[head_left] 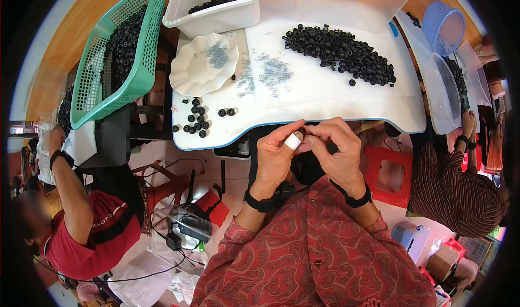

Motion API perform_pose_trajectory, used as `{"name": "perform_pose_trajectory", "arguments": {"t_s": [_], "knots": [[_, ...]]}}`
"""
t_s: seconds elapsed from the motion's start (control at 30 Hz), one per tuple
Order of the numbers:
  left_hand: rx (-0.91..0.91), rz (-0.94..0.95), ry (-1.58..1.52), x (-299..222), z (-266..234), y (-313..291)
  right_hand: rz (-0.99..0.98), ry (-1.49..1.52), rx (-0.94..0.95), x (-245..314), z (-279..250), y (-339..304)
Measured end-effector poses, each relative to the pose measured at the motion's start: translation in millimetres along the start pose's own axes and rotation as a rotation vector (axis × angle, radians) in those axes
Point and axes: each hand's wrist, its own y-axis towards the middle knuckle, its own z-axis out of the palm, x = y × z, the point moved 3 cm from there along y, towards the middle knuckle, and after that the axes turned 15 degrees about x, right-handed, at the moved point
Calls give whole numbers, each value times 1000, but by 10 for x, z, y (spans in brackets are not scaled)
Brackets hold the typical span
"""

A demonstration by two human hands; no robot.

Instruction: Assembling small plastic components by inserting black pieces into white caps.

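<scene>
From my remote view, I have the black part (301, 130) just off the table's (325, 105) near edge, at the meeting fingertips of the left hand (274, 154) and right hand (342, 151). Neither hand is clearly nearer; the fingers hide its long axis from me. I read the left thumb and index as pinched on it, with almost no gap. The right fingers curl in against it from the other side; whether they grip it, I cannot tell.
</scene>
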Motion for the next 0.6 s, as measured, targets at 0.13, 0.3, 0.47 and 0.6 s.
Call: {"name": "perform_pose_trajectory", "arguments": {"t_s": [0.13, 0.3, 0.47, 0.6], "knots": [[24, 91, -102, -91, 30, 9, 29, 22, -62, 26, -9, -36], [83, 139, -163, -176, 56, -20, -24, 82, -19, 54, 45, -31], [150, 173, -103, -185, 80, -55, 36, 261, 90, 92, 128, -67], [183, 199, -141, -239, 161, -54, 73, 260, 167, 166, 182, -37]]}}
